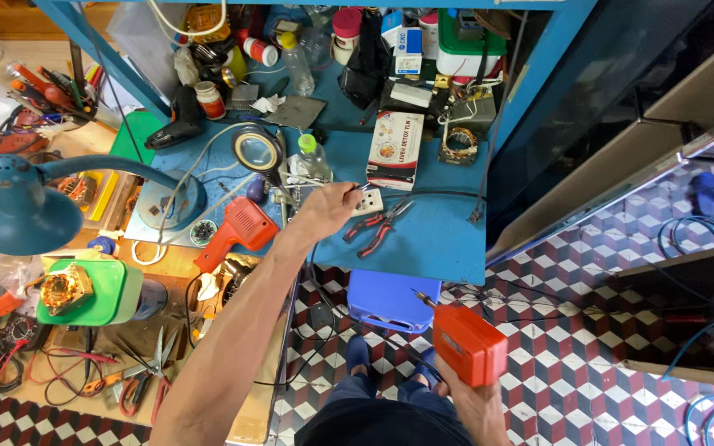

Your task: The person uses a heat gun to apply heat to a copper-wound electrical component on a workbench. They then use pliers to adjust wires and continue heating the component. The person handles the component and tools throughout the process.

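Orange and boxy, the power drill sits low over the checkered floor, the right hand with its fingers wrapped around the grip. The left hand reaches over the blue tabletop, fingers pinching a plug at the white socket block, just beside the red-handled pliers.

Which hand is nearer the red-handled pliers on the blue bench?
Left. The left hand is at the white socket just beside the pliers. The right hand is far below, off the bench, holding the orange drill.
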